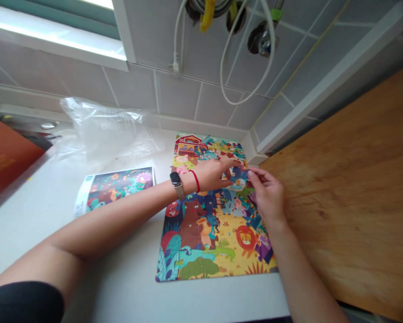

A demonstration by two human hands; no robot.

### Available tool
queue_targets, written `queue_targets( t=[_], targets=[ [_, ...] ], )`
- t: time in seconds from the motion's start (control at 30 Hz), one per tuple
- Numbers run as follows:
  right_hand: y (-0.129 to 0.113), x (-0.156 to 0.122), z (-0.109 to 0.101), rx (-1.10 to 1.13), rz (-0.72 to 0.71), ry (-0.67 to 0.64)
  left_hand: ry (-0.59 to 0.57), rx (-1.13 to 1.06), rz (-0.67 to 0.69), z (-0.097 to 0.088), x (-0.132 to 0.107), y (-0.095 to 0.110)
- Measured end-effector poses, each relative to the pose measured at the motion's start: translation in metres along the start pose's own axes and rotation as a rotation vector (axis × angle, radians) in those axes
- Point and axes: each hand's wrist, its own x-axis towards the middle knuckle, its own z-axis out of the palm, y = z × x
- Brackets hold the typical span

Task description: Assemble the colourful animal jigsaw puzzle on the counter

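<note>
A colourful animal jigsaw puzzle (214, 229) lies flat on the white counter (127, 273), close to the tiled back wall. My left hand (213, 174), with a watch and a red string at the wrist, reaches across the puzzle's upper part, fingers stretched out and pressing on pieces near the right side. My right hand (266, 193) rests on the puzzle's right edge, fingertips curled down onto the pieces beside my left fingertips. Whether it pinches a piece is hidden.
The puzzle's box lid or reference picture (115, 188) lies to the left. A crumpled clear plastic bag (102, 130) sits behind it. A wooden board (352, 193) borders the puzzle on the right. White cables (241, 67) hang on the tiled wall. A red-brown object (4, 157) stands at far left.
</note>
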Motion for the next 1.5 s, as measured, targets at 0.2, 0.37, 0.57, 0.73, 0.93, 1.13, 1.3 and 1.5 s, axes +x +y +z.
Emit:
queue_targets(
  t=[0.2,0.37,0.57,0.73,0.93,1.13,1.3,1.5],
  targets=[
    [0.0,0.0,0.001,0.03,0.019,0.029,-0.004,-0.04,-0.003,0.002,-0.002,0.002],
    [0.003,0.001,0.0,0.005,0.009,0.031,0.055,-0.255,-0.111,0.016,-0.004,0.013],
    [-0.002,0.003,-0.004,-0.008,0.058,-0.08,0.13,-0.358,-0.244,0.026,-0.016,0.027],
    [-0.023,0.002,-0.022,-0.161,0.197,-0.583,0.114,-0.199,-0.163,0.027,-0.068,0.031],
    [-0.023,-0.011,-0.036,-0.356,0.26,-0.968,0.141,0.067,0.04,0.022,-0.138,0.022],
    [-0.007,-0.03,-0.023,-0.419,0.247,-0.87,0.065,0.165,0.193,0.031,-0.149,0.021],
    [-0.007,-0.034,-0.017,-0.488,0.199,-0.786,0.019,0.183,0.205,0.036,-0.15,0.022],
    [-0.01,-0.035,-0.019,-0.456,0.249,-0.743,-0.012,0.148,0.18,0.033,-0.151,0.022]
  ],
)
